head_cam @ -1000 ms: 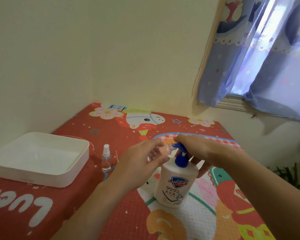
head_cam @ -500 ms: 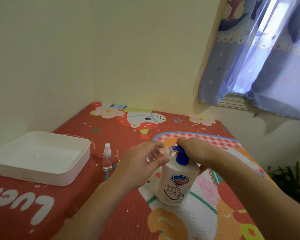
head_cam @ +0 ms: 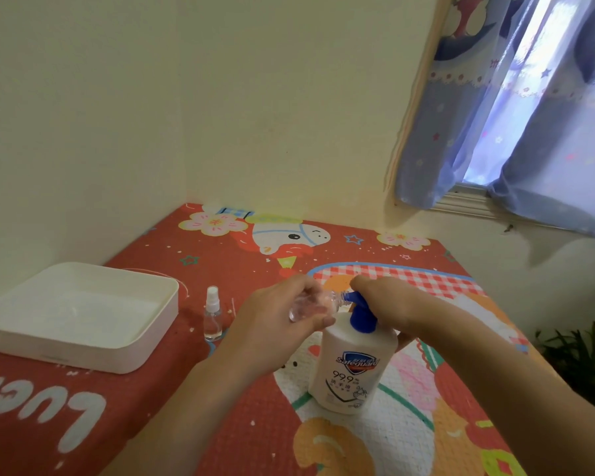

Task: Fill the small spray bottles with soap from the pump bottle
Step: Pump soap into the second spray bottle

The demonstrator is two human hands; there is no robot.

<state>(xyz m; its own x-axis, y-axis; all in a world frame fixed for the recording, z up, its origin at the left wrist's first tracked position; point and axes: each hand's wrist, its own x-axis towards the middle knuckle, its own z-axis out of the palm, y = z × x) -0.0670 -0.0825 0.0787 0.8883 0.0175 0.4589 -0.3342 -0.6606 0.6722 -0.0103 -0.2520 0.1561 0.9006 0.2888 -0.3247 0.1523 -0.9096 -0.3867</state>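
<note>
Pale yellow walls (head_cam: pixel 255 97) meet in a corner; daylight glows through blue patterned curtains (head_cam: pixel 516 125) over the window.

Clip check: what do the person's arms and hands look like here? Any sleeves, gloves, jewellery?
Both forearms are bare up to the frame edge, with no sleeve in view. The left hand and right hand are bare too: no gloves, and no watch, bracelet or ring visible. Fingernails are too blurred to judge.
</note>
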